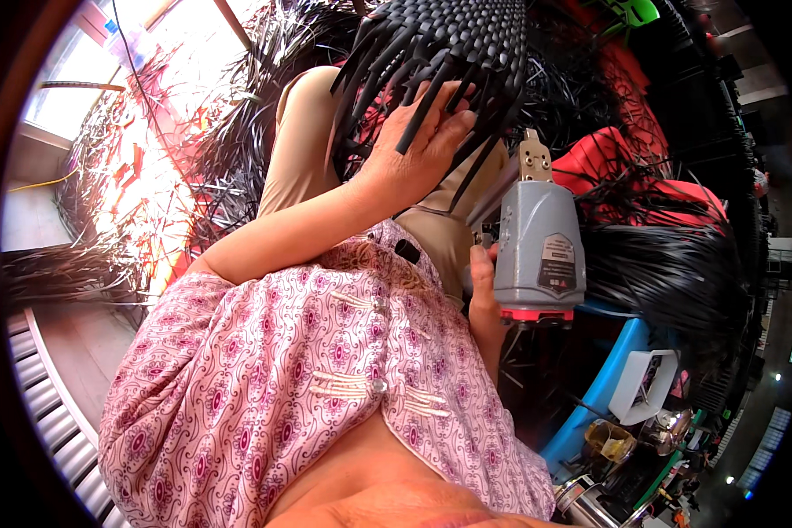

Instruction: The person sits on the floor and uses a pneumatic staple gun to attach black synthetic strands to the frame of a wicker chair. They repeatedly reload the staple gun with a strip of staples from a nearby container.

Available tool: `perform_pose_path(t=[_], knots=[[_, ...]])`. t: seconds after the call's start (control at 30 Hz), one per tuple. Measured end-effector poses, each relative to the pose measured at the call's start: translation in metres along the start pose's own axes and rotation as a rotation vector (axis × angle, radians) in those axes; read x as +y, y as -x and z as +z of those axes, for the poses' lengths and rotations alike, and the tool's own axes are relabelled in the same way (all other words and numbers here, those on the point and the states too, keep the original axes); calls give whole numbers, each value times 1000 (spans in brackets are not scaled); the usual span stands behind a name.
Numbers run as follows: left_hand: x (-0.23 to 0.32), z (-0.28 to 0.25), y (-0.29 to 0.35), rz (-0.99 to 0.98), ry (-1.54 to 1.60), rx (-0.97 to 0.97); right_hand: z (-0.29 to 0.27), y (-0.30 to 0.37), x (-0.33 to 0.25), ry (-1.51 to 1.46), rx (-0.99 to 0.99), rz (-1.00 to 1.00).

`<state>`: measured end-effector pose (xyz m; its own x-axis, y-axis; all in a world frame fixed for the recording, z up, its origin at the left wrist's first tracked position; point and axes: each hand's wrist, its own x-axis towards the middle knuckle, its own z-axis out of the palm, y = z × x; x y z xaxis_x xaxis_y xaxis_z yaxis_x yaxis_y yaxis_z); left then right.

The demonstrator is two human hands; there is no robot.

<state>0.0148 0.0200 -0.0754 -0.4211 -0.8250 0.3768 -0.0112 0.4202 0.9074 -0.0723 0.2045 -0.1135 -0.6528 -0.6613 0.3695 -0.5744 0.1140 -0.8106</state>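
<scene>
Apparently sorting, the left hand [422, 141] grasped loose strips [419, 119] of the far black weave [471, 35] while the right hand [481, 282] (fingers mostly hidden) gripped the nearer, right-side grey tool [539, 233], which likely needed aligning next.

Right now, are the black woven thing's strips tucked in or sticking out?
Sticking out: loose strips hang past the woven piece, some across the left hand.

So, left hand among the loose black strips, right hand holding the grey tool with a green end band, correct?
Not quite: the head view shows a red end band on the grey tool, not green. The left hand is among the loose black strips, and the right hand holds the tool.
</scene>
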Motion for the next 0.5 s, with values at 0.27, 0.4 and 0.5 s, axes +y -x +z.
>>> perform_pose_path(t=[0.27,0.4,0.5], knots=[[-7,23,7,-122,222,85,-17,-3,-7,74,-89,-114],[9,17,-3,-204,102,26,-10,5,7,3,6,45],[-9,22,-7,-181,192,25,-12,2,13,171,6,-170]])
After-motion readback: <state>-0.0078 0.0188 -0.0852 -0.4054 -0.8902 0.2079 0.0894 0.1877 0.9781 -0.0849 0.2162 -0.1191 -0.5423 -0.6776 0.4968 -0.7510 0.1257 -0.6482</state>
